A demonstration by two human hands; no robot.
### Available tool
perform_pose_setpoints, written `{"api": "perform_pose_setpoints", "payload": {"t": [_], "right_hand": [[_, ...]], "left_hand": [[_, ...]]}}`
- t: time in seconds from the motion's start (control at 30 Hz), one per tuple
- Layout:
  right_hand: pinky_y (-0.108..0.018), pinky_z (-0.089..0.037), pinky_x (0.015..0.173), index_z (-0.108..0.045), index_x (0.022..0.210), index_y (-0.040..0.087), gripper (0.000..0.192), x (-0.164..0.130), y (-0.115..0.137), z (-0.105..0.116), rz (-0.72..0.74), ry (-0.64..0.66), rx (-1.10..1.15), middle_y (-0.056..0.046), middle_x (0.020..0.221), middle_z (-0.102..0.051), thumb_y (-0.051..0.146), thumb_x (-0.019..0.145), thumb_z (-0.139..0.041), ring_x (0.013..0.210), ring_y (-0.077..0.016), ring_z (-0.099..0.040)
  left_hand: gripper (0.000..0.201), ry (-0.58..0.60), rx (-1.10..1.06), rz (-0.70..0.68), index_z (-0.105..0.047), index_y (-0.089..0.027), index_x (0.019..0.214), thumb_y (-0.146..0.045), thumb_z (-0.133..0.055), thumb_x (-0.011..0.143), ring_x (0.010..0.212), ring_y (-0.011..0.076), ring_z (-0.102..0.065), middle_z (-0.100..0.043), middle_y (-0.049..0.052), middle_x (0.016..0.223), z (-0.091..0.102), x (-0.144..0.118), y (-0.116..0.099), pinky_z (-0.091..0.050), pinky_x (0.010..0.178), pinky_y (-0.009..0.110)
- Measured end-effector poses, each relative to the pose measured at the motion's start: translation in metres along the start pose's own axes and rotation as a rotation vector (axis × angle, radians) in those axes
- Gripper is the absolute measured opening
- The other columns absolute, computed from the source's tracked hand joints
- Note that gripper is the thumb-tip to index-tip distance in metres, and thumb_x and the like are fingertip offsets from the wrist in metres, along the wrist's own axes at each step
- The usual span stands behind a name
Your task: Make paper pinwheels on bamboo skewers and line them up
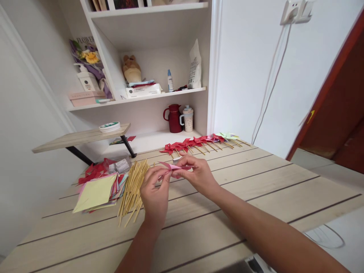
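Note:
Above the middle of the table, a pink folded paper pinwheel (174,167) is pinched between my two hands. My left hand (155,185) has thumb and fingers closed on its left side. From the right, my right hand (196,172) grips the other side, fingertips close to the paper's centre. Part of the paper is hidden behind my fingers. Just left of my left hand lies a loose heap of thin wooden sticks (133,185). Beside the heap sits a stack of coloured paper squares (95,193), a pale yellow one on top.
Finished-looking pinwheels on sticks (199,142), red, pink and green, lie in a row along the table's back edge. Red paper pieces (92,172) and a clear plastic packet (119,165) are at the left, near a small raised shelf (82,137). A dark red jug (174,118) and a cup (187,118) stand behind.

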State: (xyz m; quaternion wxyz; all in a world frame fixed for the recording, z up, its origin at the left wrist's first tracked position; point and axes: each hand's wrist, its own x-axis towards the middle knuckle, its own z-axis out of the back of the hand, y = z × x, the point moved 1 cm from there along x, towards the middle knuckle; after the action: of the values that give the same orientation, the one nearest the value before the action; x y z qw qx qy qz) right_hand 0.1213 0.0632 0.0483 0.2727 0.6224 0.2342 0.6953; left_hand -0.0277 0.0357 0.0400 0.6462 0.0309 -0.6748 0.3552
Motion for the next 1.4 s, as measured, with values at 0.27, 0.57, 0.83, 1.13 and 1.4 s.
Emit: {"api": "perform_pose_setpoints", "payload": {"t": [0.27, 0.57, 0.83, 1.13, 1.4], "right_hand": [[-0.051, -0.040, 0.114, -0.072, 0.072, 0.024, 0.020, -0.0003, 0.0003, -0.0006, 0.002, 0.016, -0.016, 0.002, 0.069, -0.072, 0.042, 0.081, -0.077, 0.067, -0.0157, -0.063], [-0.049, -0.040, 0.114, -0.072, 0.074, 0.024, 0.017, -0.0007, -0.0012, -0.0021, -0.009, 0.024, -0.008, 0.003, 0.070, -0.071, 0.038, 0.081, -0.079, 0.066, -0.0143, -0.064], [-0.046, -0.039, 0.116, -0.072, 0.072, 0.024, 0.012, 0.0002, -0.0014, -0.0011, -0.003, 0.019, -0.003, 0.004, 0.068, -0.071, 0.031, 0.080, -0.079, 0.068, -0.0142, -0.066], [-0.045, -0.046, 0.108, -0.072, 0.073, 0.023, 0.018, -0.0005, -0.0035, 0.0004, -0.116, 0.039, 0.060, 0.003, 0.066, -0.070, 0.038, 0.078, -0.080, 0.066, -0.0153, -0.064], [-0.048, -0.038, 0.117, -0.071, 0.069, 0.023, 0.022, 0.0009, -0.0058, 0.0011, -0.020, 0.016, 0.032, 0.004, 0.066, -0.068, 0.042, 0.077, -0.080, 0.061, -0.0130, -0.060]], "left_hand": [[0.008, -0.007, 0.040, -0.035, -0.072, -0.020, 0.083, -0.014, -0.068, 0.086, 0.082, 0.0159, -0.067, -0.070, 0.003, 0.085, 0.0007, -0.0014, 0.0001, -0.055, 0.076, 0.031], [0.007, -0.027, 0.044, -0.025, -0.072, -0.020, 0.082, -0.014, -0.069, 0.085, 0.082, 0.0157, -0.067, -0.070, 0.002, 0.085, 0.0001, -0.0015, 0.0005, -0.055, 0.075, 0.030], [0.009, -0.031, -0.029, 0.033, -0.071, -0.020, 0.078, -0.013, -0.069, 0.085, 0.082, 0.0147, -0.067, -0.069, 0.001, 0.084, -0.0006, -0.0023, -0.0002, -0.054, 0.077, 0.028], [0.011, 0.011, -0.075, 0.081, -0.071, -0.020, 0.079, -0.013, -0.068, 0.086, 0.084, 0.0136, -0.066, -0.069, 0.000, 0.085, -0.0012, -0.0022, 0.0014, -0.052, 0.080, 0.026], [0.010, 0.055, -0.073, 0.076, -0.072, -0.020, 0.076, -0.014, -0.070, 0.084, 0.082, 0.0148, -0.066, -0.069, 0.001, 0.083, 0.0006, 0.0019, 0.0017, -0.053, 0.077, 0.027]]}}
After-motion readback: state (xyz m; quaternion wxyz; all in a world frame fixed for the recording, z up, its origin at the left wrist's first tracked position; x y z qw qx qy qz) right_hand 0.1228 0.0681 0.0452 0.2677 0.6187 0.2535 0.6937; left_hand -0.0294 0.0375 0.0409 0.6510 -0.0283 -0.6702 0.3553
